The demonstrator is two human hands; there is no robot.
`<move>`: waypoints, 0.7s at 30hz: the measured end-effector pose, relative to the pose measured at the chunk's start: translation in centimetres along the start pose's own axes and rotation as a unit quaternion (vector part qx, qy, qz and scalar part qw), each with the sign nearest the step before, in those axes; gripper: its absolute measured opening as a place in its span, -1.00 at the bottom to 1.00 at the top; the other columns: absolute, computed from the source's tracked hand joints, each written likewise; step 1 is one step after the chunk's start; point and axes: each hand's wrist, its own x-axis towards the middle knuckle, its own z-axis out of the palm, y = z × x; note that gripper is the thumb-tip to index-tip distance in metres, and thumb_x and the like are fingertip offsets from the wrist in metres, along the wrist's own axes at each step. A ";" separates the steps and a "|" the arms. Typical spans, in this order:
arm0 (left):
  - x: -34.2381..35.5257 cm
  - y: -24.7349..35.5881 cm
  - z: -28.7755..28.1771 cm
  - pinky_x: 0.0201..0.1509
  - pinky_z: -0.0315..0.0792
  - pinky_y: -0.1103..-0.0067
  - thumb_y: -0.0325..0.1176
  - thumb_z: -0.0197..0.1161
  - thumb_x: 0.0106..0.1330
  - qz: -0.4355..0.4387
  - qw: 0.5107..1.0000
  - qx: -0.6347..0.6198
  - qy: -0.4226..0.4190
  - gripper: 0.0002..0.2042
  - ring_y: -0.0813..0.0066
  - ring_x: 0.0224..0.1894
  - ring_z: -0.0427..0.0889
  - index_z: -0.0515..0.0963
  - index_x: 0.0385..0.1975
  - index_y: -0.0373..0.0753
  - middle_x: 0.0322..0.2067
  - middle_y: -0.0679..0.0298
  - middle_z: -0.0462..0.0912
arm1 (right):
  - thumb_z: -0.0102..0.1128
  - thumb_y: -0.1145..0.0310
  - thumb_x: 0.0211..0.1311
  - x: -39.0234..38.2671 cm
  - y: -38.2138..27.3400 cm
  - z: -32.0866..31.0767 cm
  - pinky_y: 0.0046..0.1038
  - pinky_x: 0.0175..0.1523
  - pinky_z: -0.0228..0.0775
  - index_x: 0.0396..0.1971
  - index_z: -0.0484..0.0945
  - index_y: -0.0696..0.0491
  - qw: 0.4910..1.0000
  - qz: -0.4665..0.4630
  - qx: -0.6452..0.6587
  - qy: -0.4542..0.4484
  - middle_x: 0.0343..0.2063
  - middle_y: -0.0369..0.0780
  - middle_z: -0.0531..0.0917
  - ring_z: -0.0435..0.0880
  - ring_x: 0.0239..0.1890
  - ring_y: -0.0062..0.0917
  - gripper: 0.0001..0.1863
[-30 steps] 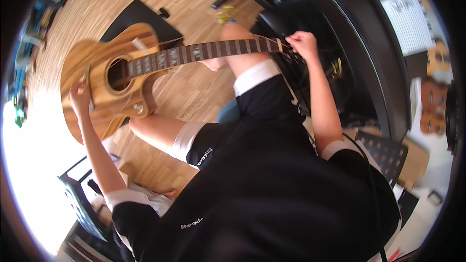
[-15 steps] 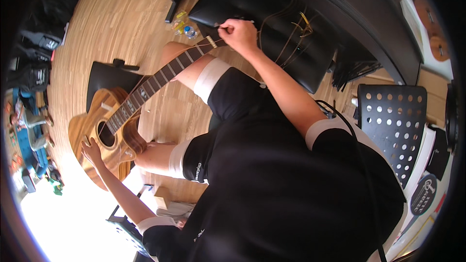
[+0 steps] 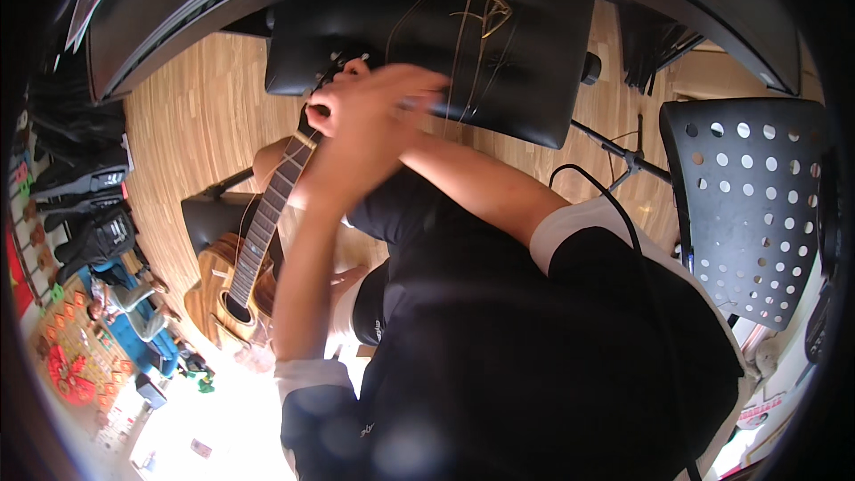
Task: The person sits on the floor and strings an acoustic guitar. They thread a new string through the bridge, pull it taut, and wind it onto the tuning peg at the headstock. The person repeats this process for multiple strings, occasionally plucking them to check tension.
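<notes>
An acoustic guitar (image 3: 207,289) with a brown wooden body slants across my legs, its neck (image 3: 267,209) pointing up toward a black padded bench (image 3: 543,62). A thin string runs loosely beside the fretboard. My right hand (image 3: 331,107) is at the headstock, its fingers curled; what they pinch is too small to tell. Crossing over it, my left hand (image 3: 387,111) is smeared by motion and covers part of the right hand and wrist. On the bench lie loose guitar strings (image 3: 465,44) and a yellow bundle (image 3: 488,9).
To the right stands a perforated black music stand (image 3: 739,205), with a tripod base (image 3: 631,160) near it. A black cable (image 3: 623,209) hangs along my right side. Dark bags (image 3: 98,232) line the left, and farther off a person (image 3: 134,303) sits on a blue sofa.
My left hand has left the guitar's soundhole area and come up to the headstock, over my right hand. The view has turned, and the guitar appears lower and steeper.
</notes>
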 end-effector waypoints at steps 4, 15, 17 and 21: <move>7.1 1.3 12.5 -0.09 0.57 0.47 -0.53 0.26 0.15 0.152 0.970 0.148 -0.118 -0.84 0.27 -0.15 0.67 0.64 -0.27 -0.34 -0.25 0.19 0.66 | 0.33 0.31 -0.08 -0.2 0.9 0.4 -0.35 -0.05 0.27 -0.67 0.65 -0.08 0.999 0.039 0.027 -0.012 -0.70 -0.38 0.62 0.56 -0.57 -0.53 -0.92; 10.0 0.7 17.8 -0.41 0.66 0.54 -0.51 0.33 0.02 -0.058 0.872 0.479 -0.083 -0.74 0.36 -0.34 0.74 0.57 -0.25 -0.37 -0.35 0.17 0.61 | 0.33 0.30 -0.11 -1.0 0.4 1.7 -0.31 -0.03 0.24 -0.77 0.50 -0.11 0.997 0.046 0.066 -0.005 -0.73 -0.33 0.53 0.54 -0.53 -0.49 -0.80; 9.6 0.3 19.2 -0.44 0.66 0.49 -0.45 0.32 0.07 -0.080 0.856 0.504 -0.087 -0.78 0.34 -0.35 0.75 0.58 -0.27 -0.32 -0.35 0.14 0.62 | 0.33 0.32 -0.16 -2.0 0.4 0.7 -0.29 -0.03 0.26 -0.76 0.50 -0.12 0.993 0.075 0.083 -0.047 -0.72 -0.33 0.53 0.54 -0.53 -0.48 -0.83; 11.2 0.2 20.6 -0.47 0.60 0.61 -0.45 0.35 -0.02 -0.047 0.863 0.492 -0.099 -0.75 0.44 -0.32 0.69 0.59 -0.30 -0.30 -0.37 0.17 0.61 | 0.33 0.36 -0.07 -1.0 2.2 -0.8 -0.35 -0.08 0.29 -0.70 0.58 -0.08 0.996 0.065 0.057 0.008 -0.71 -0.35 0.56 0.55 -0.55 -0.49 -0.88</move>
